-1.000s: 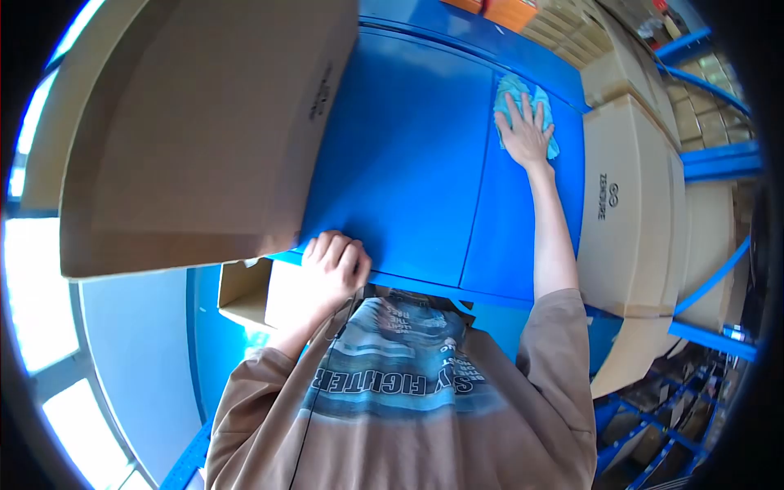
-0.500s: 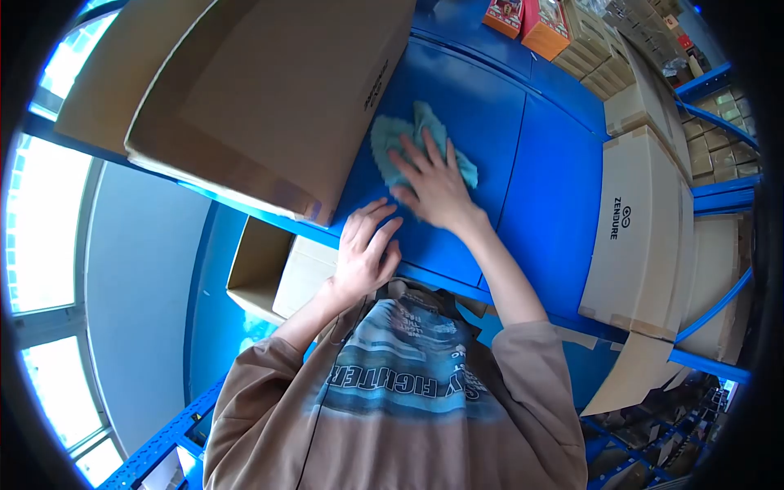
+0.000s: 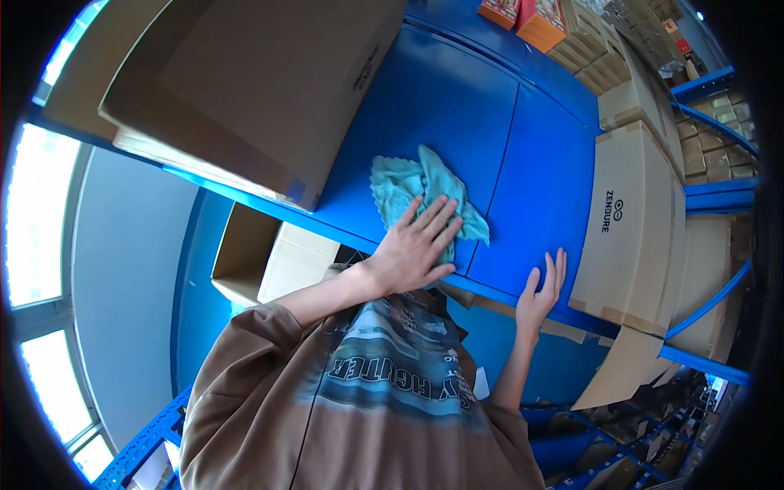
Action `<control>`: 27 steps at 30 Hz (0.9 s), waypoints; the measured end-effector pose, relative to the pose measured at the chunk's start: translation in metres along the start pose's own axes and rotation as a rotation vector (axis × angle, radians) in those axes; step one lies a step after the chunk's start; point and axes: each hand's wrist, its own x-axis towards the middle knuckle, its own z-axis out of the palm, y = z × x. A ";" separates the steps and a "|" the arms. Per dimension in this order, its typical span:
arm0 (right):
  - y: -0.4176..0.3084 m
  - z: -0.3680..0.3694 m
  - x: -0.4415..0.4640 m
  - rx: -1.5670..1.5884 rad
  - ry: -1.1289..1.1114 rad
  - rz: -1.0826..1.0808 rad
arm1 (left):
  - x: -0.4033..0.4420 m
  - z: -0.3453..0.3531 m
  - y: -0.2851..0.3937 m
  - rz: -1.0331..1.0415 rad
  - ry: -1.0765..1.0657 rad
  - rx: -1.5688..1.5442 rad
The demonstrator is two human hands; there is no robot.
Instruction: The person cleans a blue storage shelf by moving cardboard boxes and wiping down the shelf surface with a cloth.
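Note:
A crumpled teal cloth (image 3: pixel 437 184) with a scalloped edge lies on the blue metal shelf (image 3: pixel 449 90). My left hand (image 3: pixel 418 245) rests flat on the cloth's near part, fingers stretched out and thumb apart, pressing it against the shelf without gripping it. Farther right, my right hand (image 3: pixel 543 294) is at the shelf's front edge, holding nothing. Its fingers extend upward and its thumb stands apart.
A large cardboard box (image 3: pixel 237 90) stands on the shelf at left. At right is another carton (image 3: pixel 629 220) marked ZENDURE. Orange-and-red boxes (image 3: pixel 541 24) sit at the back. An open carton (image 3: pixel 245 253) is below the shelf.
My right hand has left the cloth and moved right to the shelf's front edge. My left hand has moved onto the cloth, which now lies nearer the front edge.

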 end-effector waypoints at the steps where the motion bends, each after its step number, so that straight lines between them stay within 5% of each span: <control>1: 0.006 -0.003 -0.008 -0.038 0.037 0.045 | 0.001 0.002 0.000 0.046 -0.007 -0.026; 3: 0.020 -0.006 -0.018 -0.112 0.109 0.128 | 0.004 0.004 -0.003 0.131 -0.017 -0.075; 6: 0.021 -0.005 -0.016 -0.090 0.149 0.167 | 0.049 0.005 -0.076 -0.044 0.016 0.405; 8: 0.020 -0.006 -0.022 -0.069 0.186 0.206 | 0.093 0.017 -0.121 -0.393 0.254 0.324; 11: 0.020 -0.001 -0.024 -0.082 0.203 0.235 | 0.122 0.040 -0.077 -0.448 0.157 0.328; 13: 0.021 0.003 -0.017 -0.080 0.208 0.235 | 0.095 0.064 -0.028 0.141 0.065 0.116; 15: 0.022 0.006 -0.011 -0.066 0.227 0.243 | 0.078 0.040 -0.003 0.269 -0.100 -0.050; 18: 0.023 0.003 -0.017 -0.061 0.282 0.305 | 0.107 0.014 -0.059 0.048 -0.001 -0.035; 21: 0.017 0.006 -0.012 -0.116 0.341 0.296 | 0.158 0.034 -0.129 -0.348 0.129 0.296; 27: 0.009 0.007 -0.008 -0.146 0.394 0.356 | 0.262 0.043 -0.164 -0.525 0.150 0.287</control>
